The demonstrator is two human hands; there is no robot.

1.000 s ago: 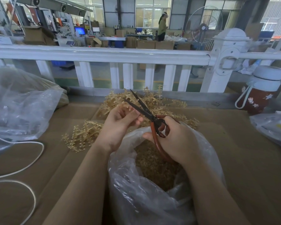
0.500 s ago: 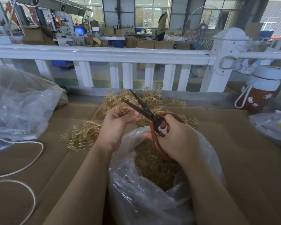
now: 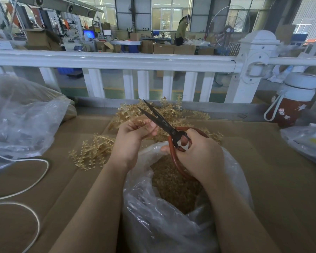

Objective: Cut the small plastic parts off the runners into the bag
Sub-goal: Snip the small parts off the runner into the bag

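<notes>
Left hand [image 3: 133,137] fingers curled, pinching thin runner [image 3: 141,123] beside scissors [image 3: 161,121], blades slightly apart. Right hand [image 3: 199,154] wrapped through red handles. Bag [image 3: 171,225] directly below, holds cut parts [image 3: 173,185]. Judgement: runner light, springy, brittle at gates; hold near cut point, on stem.

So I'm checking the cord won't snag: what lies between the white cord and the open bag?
In the head view, bare cardboard tabletop, then the left forearm, lie between the white cord and the bag.
</notes>
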